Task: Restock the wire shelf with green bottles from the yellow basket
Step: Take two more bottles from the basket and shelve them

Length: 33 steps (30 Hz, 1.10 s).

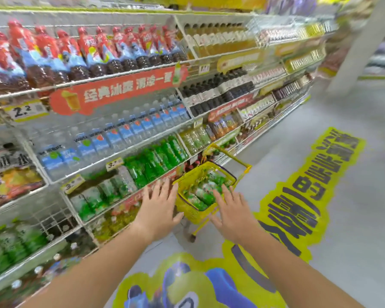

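Note:
A yellow basket (188,208) stands on the floor against the shelving, its handle raised. Several green bottles (201,192) lie inside it. The white wire shelf (111,156) to the left carries a row of green bottles (156,160) at about basket height. My left hand (157,210) hovers open, fingers spread, just left of the basket's near corner. My right hand (230,211) is open too, fingers spread over the basket's near right rim. Neither hand holds anything. The view is blurred.
Upper shelves hold red-capped tea bottles (76,54) and blue-labelled water bottles (129,132). Price tags (113,163) clip to the shelf edges. The grey floor (353,207) to the right bears large yellow decals (307,187). A white pillar (362,41) stands far right.

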Motion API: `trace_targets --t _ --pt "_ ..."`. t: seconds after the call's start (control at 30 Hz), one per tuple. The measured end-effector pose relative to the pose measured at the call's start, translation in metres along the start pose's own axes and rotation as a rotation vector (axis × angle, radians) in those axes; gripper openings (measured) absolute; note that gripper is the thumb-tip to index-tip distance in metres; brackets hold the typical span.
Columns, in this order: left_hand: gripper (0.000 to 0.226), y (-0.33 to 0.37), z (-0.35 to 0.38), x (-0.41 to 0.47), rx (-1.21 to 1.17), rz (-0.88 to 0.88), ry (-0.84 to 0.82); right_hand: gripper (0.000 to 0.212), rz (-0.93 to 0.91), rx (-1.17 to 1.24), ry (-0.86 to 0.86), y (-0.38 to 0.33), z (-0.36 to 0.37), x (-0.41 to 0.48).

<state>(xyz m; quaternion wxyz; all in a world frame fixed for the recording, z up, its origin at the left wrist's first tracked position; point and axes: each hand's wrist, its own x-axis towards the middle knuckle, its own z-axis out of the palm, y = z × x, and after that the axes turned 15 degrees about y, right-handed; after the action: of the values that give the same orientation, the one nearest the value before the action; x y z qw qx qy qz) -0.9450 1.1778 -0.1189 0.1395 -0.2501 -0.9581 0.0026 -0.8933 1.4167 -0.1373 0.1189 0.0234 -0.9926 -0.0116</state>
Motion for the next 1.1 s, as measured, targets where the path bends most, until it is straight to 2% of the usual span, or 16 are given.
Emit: trace_targets --t 0.3,0.6,0.83,1.03,1.1 --pt "0.087 0.065 0.031 0.1 0.014 0.018 -0.043 0.078 0.014 -0.034 -0.017 0.111 0.015 0.043" --pt "0.086 0.07 0.1 0.251 -0.049 0.004 -0.061 0.073 -0.029 -0.13 -0.031 0.201 0.042 0.175" --pt "0.086 0.054 0.135 0.348 -0.053 -0.017 -0.105 0.074 -0.071 -0.129 -0.054 0.236 0.079 0.283" --pt "0.086 0.038 0.174 0.382 -0.047 -0.106 -0.175 0.074 -0.147 -0.073 -0.152 0.243 0.118 0.35" --pt "0.087 0.036 0.186 0.388 -0.04 -0.165 -0.19 0.082 -0.213 -0.055 -0.187 0.246 0.135 0.37"
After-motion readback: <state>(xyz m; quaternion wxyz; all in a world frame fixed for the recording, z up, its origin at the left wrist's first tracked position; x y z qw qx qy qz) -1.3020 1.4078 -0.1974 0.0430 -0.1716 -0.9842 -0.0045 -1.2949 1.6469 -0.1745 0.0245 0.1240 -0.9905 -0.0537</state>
